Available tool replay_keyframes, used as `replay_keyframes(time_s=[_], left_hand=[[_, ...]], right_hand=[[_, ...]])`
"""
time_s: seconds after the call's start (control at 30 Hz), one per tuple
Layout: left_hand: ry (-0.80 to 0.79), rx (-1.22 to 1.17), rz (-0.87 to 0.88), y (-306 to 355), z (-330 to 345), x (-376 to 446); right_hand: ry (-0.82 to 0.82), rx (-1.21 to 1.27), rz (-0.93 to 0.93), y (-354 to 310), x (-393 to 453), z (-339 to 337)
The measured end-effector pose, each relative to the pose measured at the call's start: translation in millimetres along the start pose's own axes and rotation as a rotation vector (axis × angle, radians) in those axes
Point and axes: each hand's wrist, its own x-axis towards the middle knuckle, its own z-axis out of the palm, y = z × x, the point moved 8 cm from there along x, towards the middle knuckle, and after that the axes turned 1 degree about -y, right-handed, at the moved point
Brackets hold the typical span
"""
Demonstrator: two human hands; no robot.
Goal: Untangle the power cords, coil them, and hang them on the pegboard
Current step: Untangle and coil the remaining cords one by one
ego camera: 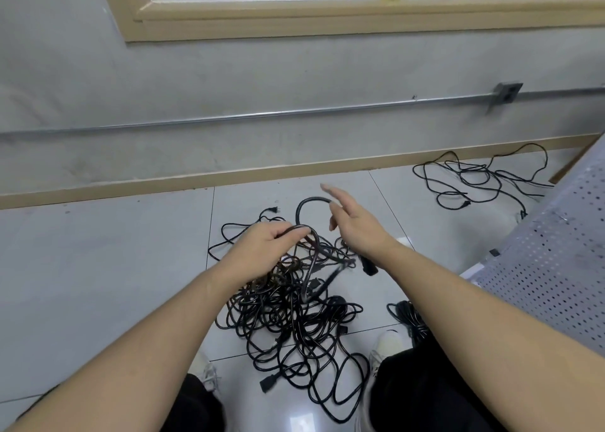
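A black cord (312,235) is pinched by the left hand (262,246) above the tangled pile of cords (294,320) on the tiled floor (98,268). The right hand (355,222) is held with fingers spread, a loop passing behind it. No writing can be read.

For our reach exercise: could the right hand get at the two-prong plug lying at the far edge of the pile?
Probably yes: the right hand is open, and bare floor surrounds the plug beyond the tangled cords.
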Motion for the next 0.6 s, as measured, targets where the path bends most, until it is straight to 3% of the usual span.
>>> replay_keyframes(time_s=[0.13,0.23,0.3,0.37,0.43,0.5,0.57,0.6], left_hand=[[0.358,0.004,-0.070,12,-39,-12],[0.659,-0.113,-0.157,0,-80,-27],[0.770,-0.152,-0.249,-14,-98,-38],[0.783,-0.093,-0.319,-25,-110,-46],[0.766,-0.038,-0.362,-37,-120,-53],[0.729,0.014,-0.418,-47,-129,-58],[0.635,0.113,-0.427,-48,-132,-59],[0.573,0.147,-0.411,-45,-129,-59]], right_hand=[[-0.149,-0.104,-0.057,-1,4,20],[-0.350,-0.400,-0.022,8,-3,38],[-0.515,-0.647,-0.034,16,-17,48],[-0.569,-0.622,-0.094,14,-27,52],[-0.457,-0.394,-0.134,-1,-29,43],[-0.187,-0.128,-0.097,-11,-21,17],[0.073,-0.066,0.003,-4,-11,-9],[0.105,-0.113,0.082,7,-6,-13]])
